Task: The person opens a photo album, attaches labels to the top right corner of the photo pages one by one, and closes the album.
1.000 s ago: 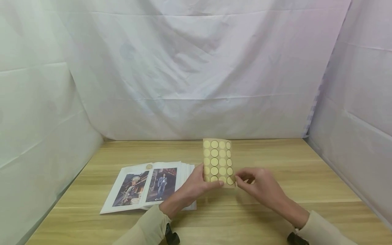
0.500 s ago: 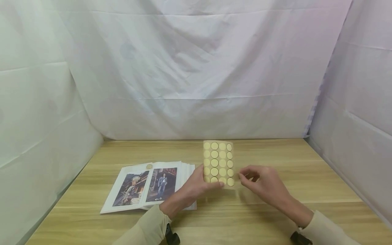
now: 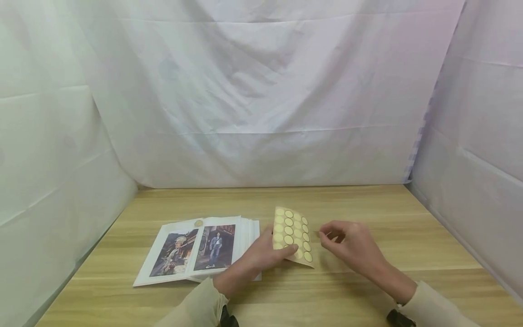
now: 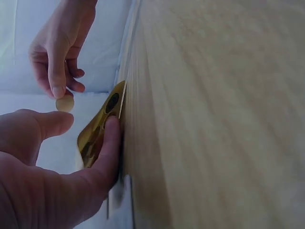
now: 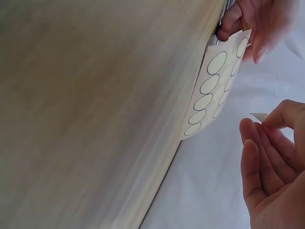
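In the head view my left hand (image 3: 261,250) grips a sheet of round stickers (image 3: 297,232) by its lower left part, thumb on its front. The sheet is pale yellow with rows of circles, some outlined in dark, and it tilts back over the table. Just right of it, apart from the sheet, my right hand (image 3: 354,247) pinches one small round sticker between thumb and index finger. That loose sticker (image 4: 65,103) shows as a beige disc in the left wrist view, and edge-on as a pale sticker (image 5: 259,116) in the right wrist view.
An open photo album (image 3: 163,237) lies left of the hands, showing two photos, with a round gold sticker (image 3: 198,223) near its top edge. Beneath everything is a wooden table (image 3: 367,295). White cloth (image 3: 261,104) hangs behind and at both sides.
My right hand has drawn away from the sheet's right edge, a sticker in its fingertips. The left hand has tipped the sheet, lowering its top edge.
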`<state>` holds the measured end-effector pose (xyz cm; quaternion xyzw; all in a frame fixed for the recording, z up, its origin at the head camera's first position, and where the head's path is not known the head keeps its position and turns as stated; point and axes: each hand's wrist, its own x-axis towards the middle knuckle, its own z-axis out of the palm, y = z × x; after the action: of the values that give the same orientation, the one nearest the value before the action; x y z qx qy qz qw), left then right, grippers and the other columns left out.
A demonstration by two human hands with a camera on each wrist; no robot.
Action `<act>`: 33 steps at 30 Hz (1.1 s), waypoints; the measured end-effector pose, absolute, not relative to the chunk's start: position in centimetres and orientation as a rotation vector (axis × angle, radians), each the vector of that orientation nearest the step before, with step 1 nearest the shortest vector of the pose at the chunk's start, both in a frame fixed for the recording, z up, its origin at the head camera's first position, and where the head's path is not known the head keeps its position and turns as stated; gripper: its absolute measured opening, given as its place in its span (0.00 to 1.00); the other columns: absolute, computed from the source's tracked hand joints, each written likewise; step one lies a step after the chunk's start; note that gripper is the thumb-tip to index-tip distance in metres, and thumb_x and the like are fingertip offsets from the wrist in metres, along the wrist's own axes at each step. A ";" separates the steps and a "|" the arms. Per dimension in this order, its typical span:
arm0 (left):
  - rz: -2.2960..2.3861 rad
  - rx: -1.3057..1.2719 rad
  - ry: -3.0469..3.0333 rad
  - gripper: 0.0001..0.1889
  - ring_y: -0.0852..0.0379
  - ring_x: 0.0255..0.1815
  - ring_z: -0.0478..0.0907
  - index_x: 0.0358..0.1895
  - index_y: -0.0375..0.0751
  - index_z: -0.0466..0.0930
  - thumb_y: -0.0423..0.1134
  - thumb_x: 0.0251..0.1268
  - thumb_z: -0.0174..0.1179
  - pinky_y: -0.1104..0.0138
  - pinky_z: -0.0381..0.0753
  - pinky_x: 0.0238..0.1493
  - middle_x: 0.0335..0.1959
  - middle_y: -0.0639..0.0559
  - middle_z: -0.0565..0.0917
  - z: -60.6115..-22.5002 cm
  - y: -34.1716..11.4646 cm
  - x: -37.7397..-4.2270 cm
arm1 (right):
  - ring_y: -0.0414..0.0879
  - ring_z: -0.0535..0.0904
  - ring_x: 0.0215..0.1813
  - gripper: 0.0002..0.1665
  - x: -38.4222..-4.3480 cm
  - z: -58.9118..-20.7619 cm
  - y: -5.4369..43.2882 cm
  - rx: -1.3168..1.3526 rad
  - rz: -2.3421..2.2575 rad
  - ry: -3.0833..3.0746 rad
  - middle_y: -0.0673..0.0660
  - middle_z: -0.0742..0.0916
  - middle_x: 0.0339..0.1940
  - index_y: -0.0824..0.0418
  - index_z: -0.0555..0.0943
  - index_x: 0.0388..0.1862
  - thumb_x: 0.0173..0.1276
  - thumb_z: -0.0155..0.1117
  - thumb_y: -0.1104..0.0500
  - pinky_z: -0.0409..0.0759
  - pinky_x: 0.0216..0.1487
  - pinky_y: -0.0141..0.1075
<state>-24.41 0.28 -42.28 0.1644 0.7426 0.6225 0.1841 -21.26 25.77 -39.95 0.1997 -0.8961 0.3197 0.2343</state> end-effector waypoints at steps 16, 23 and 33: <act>1.338 0.617 2.504 0.31 0.57 0.28 0.84 0.66 0.21 0.73 0.36 0.65 0.72 0.66 0.84 0.27 0.34 0.47 0.91 -40.8 -1.4 -23.1 | 0.30 0.86 0.32 0.11 -21.4 -39.8 24.6 0.586 0.904 -2.477 0.42 0.93 0.33 0.51 0.92 0.35 0.66 0.76 0.68 0.88 0.32 0.29; 1.258 0.670 2.614 0.34 0.60 0.28 0.87 0.71 0.21 0.71 0.36 0.67 0.71 0.65 0.91 0.37 0.35 0.45 0.93 -40.5 -1.8 -23.1 | 0.29 0.86 0.32 0.11 -21.5 -39.8 24.4 0.594 0.903 -2.474 0.42 0.93 0.33 0.50 0.92 0.35 0.66 0.75 0.68 0.88 0.33 0.29; 1.106 0.658 2.791 0.29 0.54 0.25 0.86 0.68 0.27 0.78 0.42 0.72 0.70 0.59 0.92 0.33 0.41 0.34 0.92 -38.8 -2.8 -21.5 | 0.29 0.86 0.32 0.10 -21.8 -39.7 23.0 0.634 0.882 -2.431 0.44 0.93 0.34 0.52 0.91 0.35 0.66 0.75 0.68 0.88 0.33 0.29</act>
<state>-21.51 -2.83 -38.75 0.2139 0.9076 0.3596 0.0339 -21.84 23.04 -39.71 0.2314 -0.8869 0.3218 0.2371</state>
